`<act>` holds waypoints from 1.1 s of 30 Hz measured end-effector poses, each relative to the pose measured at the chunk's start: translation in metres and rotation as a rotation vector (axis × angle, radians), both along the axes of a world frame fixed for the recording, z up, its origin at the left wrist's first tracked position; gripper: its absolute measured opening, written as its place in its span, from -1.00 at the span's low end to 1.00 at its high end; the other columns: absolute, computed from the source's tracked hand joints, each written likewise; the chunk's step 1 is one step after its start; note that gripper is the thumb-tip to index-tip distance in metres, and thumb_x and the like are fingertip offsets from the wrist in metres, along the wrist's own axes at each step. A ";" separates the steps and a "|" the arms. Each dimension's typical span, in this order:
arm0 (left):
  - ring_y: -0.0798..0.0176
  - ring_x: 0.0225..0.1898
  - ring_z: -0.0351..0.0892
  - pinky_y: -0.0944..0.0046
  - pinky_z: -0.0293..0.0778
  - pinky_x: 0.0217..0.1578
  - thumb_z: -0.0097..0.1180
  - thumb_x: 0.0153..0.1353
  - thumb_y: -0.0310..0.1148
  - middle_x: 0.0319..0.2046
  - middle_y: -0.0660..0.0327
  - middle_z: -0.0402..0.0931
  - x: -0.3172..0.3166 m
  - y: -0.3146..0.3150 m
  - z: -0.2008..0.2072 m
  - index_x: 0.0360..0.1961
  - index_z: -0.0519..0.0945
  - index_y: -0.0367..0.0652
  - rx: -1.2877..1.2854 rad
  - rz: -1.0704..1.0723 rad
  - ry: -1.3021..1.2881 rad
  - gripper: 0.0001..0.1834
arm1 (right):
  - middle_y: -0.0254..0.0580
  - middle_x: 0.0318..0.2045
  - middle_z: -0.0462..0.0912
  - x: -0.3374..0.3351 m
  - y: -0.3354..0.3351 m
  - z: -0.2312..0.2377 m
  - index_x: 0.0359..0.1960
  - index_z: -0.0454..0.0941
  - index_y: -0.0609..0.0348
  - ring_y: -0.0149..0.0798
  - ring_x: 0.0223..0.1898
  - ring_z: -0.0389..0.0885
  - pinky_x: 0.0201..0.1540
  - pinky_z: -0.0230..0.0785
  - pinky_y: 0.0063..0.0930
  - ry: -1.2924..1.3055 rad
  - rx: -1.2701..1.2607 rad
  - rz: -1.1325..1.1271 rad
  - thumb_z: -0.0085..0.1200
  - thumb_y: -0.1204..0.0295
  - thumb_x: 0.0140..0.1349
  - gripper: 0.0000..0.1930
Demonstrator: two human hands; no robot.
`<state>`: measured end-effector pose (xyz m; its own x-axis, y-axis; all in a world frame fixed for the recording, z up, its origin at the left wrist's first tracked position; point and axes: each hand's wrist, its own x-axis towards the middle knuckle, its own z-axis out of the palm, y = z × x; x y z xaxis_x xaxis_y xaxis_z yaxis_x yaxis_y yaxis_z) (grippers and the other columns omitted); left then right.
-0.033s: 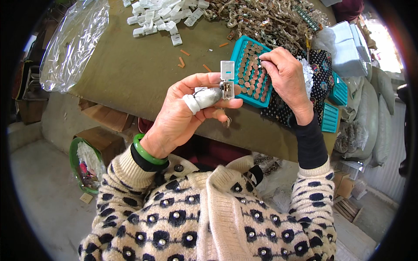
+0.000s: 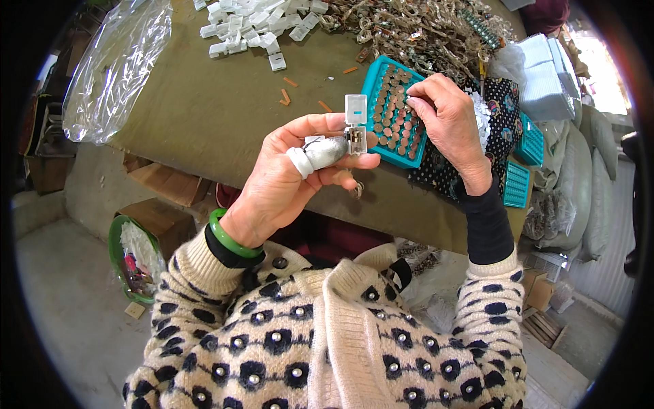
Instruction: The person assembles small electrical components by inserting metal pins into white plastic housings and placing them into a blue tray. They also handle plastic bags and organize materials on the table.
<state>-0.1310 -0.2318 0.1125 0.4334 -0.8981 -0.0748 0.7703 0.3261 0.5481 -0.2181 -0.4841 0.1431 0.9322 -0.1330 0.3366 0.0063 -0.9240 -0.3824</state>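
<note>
My left hand [image 2: 269, 170] grips a small translucent plastic case [image 2: 355, 109] with its hinged lid standing up; brass-coloured metal bits show inside its lower half. A white and silver wrapping [image 2: 319, 155] covers the thumb that presses on the case. Just right of it sits a teal tray [image 2: 397, 162] with rows of round copper-coloured pieces [image 2: 387, 123]. Over the tray's right side, the thumb and forefinger of my right hand [image 2: 446, 123] are pinched together. Whatever lies between those fingertips is too small to make out.
White plastic cases [image 2: 262, 24] lie heaped at the far side, beside a tangled pile of metal strips [image 2: 415, 31]. Thin orange-brown strips [image 2: 286, 95] are scattered on the table [image 2: 197, 116]. Dark patterned cloth [image 2: 501, 112] and more teal trays [image 2: 516, 184] lie right. Clear plastic sheeting [image 2: 116, 68] hangs left.
</note>
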 end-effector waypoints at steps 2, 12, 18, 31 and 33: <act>-0.06 -0.02 0.68 0.23 0.70 -0.25 0.09 0.36 -0.45 0.05 -0.17 0.55 0.000 0.001 -0.001 0.10 0.53 -0.18 -0.021 0.004 0.093 -0.70 | -0.16 -0.42 0.57 0.001 0.003 0.006 -0.35 0.59 0.27 -0.16 -0.39 0.57 -0.32 0.43 -0.35 0.029 0.040 -0.006 0.19 0.60 0.13 -0.94; 0.18 -0.24 0.71 0.41 0.59 -0.49 0.18 0.32 -0.42 -0.12 0.00 0.62 -0.007 0.004 -0.003 0.08 0.56 -0.16 0.041 0.106 0.086 -0.69 | -0.10 -0.37 0.56 -0.012 0.094 0.018 -0.27 0.55 0.24 -0.08 -0.35 0.56 -0.27 0.43 -0.33 -0.288 0.187 0.075 0.22 0.67 0.10 -0.83; 0.22 -0.32 0.70 0.43 0.53 -0.55 0.17 0.31 -0.45 -0.21 0.05 0.63 -0.011 0.006 -0.002 0.03 0.58 -0.23 -0.023 0.131 0.068 -0.72 | -0.11 -0.35 0.54 -0.006 0.109 0.006 -0.26 0.54 0.24 -0.07 -0.37 0.51 -0.34 0.37 -0.28 -0.481 0.045 0.084 0.25 0.66 0.06 -0.79; 0.20 -0.32 0.71 0.46 0.49 -0.57 0.21 0.28 -0.46 -0.21 0.05 0.65 -0.008 0.011 0.003 -0.01 0.60 -0.23 0.060 0.133 -0.029 -0.74 | -0.21 -0.28 0.56 -0.013 0.114 0.026 -0.24 0.49 0.28 -0.29 -0.25 0.54 -0.15 0.44 -0.46 -0.059 0.661 0.105 0.17 0.62 0.24 -0.88; 0.21 -0.31 0.71 0.48 0.48 -0.57 0.21 0.28 -0.47 -0.22 0.07 0.65 -0.006 0.013 0.005 -0.02 0.60 -0.23 0.042 0.152 -0.106 -0.75 | -0.28 -0.25 0.53 -0.015 0.116 0.028 -0.18 0.43 0.23 -0.46 -0.20 0.55 -0.18 0.54 -0.53 0.039 1.236 0.047 0.13 0.60 0.31 -0.87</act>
<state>-0.1373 -0.2192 0.1173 0.5710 -0.8189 -0.0579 0.6513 0.4089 0.6392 -0.2334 -0.3682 0.1713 0.9511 -0.3083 -0.0191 -0.0013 0.0581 -0.9983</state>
